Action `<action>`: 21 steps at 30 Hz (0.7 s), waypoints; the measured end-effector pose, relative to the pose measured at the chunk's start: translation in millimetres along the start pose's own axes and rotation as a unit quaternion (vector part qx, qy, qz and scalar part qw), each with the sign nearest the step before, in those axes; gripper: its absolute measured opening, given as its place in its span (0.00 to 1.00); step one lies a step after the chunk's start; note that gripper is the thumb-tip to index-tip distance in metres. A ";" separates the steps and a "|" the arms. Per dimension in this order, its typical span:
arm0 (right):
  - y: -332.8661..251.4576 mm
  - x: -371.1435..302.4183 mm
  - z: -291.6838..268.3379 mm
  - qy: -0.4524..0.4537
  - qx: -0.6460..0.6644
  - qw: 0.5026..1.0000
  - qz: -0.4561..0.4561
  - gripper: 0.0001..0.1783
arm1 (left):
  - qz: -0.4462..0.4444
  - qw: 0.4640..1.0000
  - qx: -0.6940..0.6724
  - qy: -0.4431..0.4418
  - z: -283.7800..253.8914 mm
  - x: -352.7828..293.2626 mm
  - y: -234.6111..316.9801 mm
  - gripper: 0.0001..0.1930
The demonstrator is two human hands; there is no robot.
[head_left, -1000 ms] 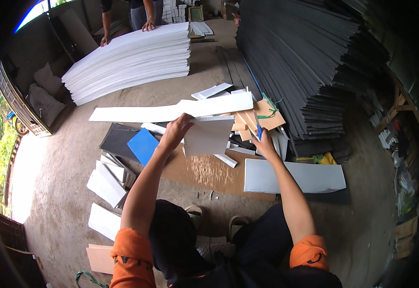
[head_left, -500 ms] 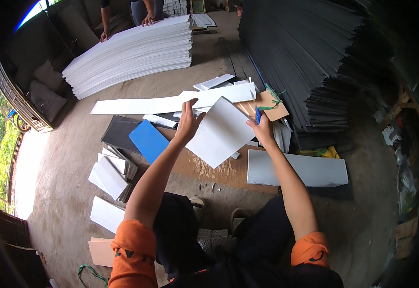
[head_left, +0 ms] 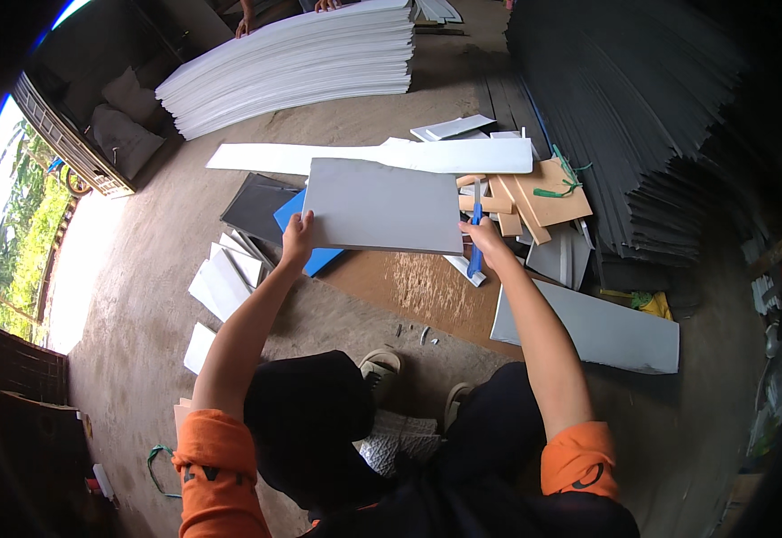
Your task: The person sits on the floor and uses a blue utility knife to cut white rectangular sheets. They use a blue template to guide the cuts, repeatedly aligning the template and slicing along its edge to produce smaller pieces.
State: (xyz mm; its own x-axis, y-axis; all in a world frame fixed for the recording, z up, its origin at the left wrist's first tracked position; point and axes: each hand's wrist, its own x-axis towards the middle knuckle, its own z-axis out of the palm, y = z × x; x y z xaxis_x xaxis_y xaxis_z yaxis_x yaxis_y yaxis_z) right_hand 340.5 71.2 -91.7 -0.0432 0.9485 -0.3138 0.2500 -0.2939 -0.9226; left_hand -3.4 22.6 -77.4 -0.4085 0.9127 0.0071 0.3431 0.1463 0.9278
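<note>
A rectangular grey foam sheet (head_left: 382,204) is held up in front of me, its long edges nearly level. My left hand (head_left: 298,242) grips its lower left edge, thumb on top. At the lower right corner my right hand (head_left: 484,240) pinches the sheet and also holds a blue utility knife (head_left: 475,231), its blade pointing away from me. Under the sheet lies a scored brown board (head_left: 409,300), partly covered. A blue sheet (head_left: 324,260) shows below the left part of the held sheet, mostly hidden.
Beyond are a long white strip (head_left: 256,159) and tan pieces (head_left: 548,193) with green string. A grey-white panel (head_left: 597,332) lies to the right, white offcuts (head_left: 221,282) to the left. Dark sheets (head_left: 624,108) stand stacked at right. Another person's hands rest on a white stack (head_left: 292,72).
The foam sheet has turned from corner-down to level. My left hand, open near its edge before, now grips it. The view has shifted, so the surroundings sit differently.
</note>
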 end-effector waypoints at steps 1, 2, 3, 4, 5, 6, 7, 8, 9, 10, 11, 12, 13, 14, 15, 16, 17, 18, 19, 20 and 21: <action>5.4 5.7 6.8 -0.037 -0.025 0.999 0.014 0.11 | -0.008 0.999 0.037 0.015 -12.6 -2.9 -12.3 0.20; 14.1 13.4 11.3 -0.072 -0.051 0.996 0.026 0.12 | -0.016 0.997 0.072 0.030 -25.4 -6.8 -23.9 0.20; 35.5 29.2 3.5 -0.078 -0.124 0.989 -0.013 0.15 | -0.010 0.995 0.093 0.024 -28.1 -10.4 -34.9 0.20; 60.8 41.9 -3.7 -0.060 -0.210 0.974 -0.064 0.17 | -0.005 0.993 0.115 0.020 -28.9 -16.2 -47.9 0.20; 80.7 42.4 2.3 -0.045 -0.309 0.941 -0.128 0.20 | -0.030 0.995 0.097 0.021 -40.2 -26.3 -66.2 0.20; 98.9 39.1 8.1 -0.029 -0.404 0.894 -0.190 0.22 | -0.056 0.995 0.077 0.020 -45.8 -38.5 -82.1 0.20; 115.2 37.0 14.4 -0.006 -0.424 0.878 -0.220 0.22 | -0.071 0.994 0.083 0.027 -47.6 -51.4 -97.2 0.20; 126.7 33.9 16.2 0.020 -0.445 0.859 -0.250 0.22 | -0.085 0.992 0.086 0.032 -43.4 -64.4 -106.6 0.20; 134.6 35.4 16.4 0.047 -0.465 0.838 -0.280 0.23 | -0.091 0.992 0.079 0.044 -34.4 -76.4 -114.9 0.20; 140.0 40.8 15.4 0.039 -0.464 0.843 -0.270 0.23 | -0.096 0.991 0.072 0.056 -22.4 -87.1 -122.1 0.19; 141.8 45.3 14.1 0.033 -0.461 0.847 -0.262 0.23 | -0.113 0.988 0.089 0.060 -12.3 -94.4 -128.9 0.19; 141.9 48.7 16.5 0.025 -0.457 0.852 -0.253 0.23 | -0.118 0.987 0.088 0.069 -1.8 -101.6 -129.5 0.19; 140.8 53.9 14.5 0.017 -0.435 0.873 -0.221 0.21 | -0.128 0.986 0.083 0.070 8.2 -103.0 -134.8 0.19; 136.2 56.1 10.0 0.041 -0.432 0.864 -0.256 0.19 | -0.137 0.985 0.076 0.072 16.3 -104.3 -139.6 0.19; 131.0 60.4 4.3 0.060 -0.437 0.856 -0.269 0.18 | -0.131 0.986 0.063 0.083 24.6 -105.3 -141.9 0.19; 125.5 66.1 0.3 0.080 -0.440 0.848 -0.282 0.17 | -0.155 0.983 0.058 0.076 29.1 -102.6 -153.8 0.19; 123.1 73.6 -14.3 0.087 -0.457 0.846 -0.261 0.17 | -0.145 0.985 0.054 0.080 45.2 -98.0 -154.5 0.19; 117.3 79.6 -23.3 0.093 -0.470 0.843 -0.246 0.17 | -0.134 0.985 0.051 0.090 56.6 -96.7 -155.0 0.19; 112.7 83.6 -29.7 0.086 -0.486 0.841 -0.222 0.18 | -0.144 0.986 0.033 0.080 65.9 -95.3 -155.4 0.19; 110.7 83.4 -26.5 0.115 -0.495 0.824 -0.252 0.19 | -0.155 0.985 0.022 0.071 71.3 -92.3 -158.6 0.19; 110.1 81.5 -20.0 0.143 -0.504 0.804 -0.281 0.19 | -0.165 0.984 0.010 0.061 76.5 -92.3 -161.8 0.19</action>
State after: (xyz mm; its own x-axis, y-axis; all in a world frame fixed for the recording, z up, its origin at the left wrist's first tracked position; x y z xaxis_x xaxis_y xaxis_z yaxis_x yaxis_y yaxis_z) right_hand 383.8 118.6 -214.4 -0.2344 0.9290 0.2864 0.9321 0.2984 -0.2052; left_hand 43.5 -56.1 -256.7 -0.5989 0.7619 -0.2465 0.1920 0.4354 0.8795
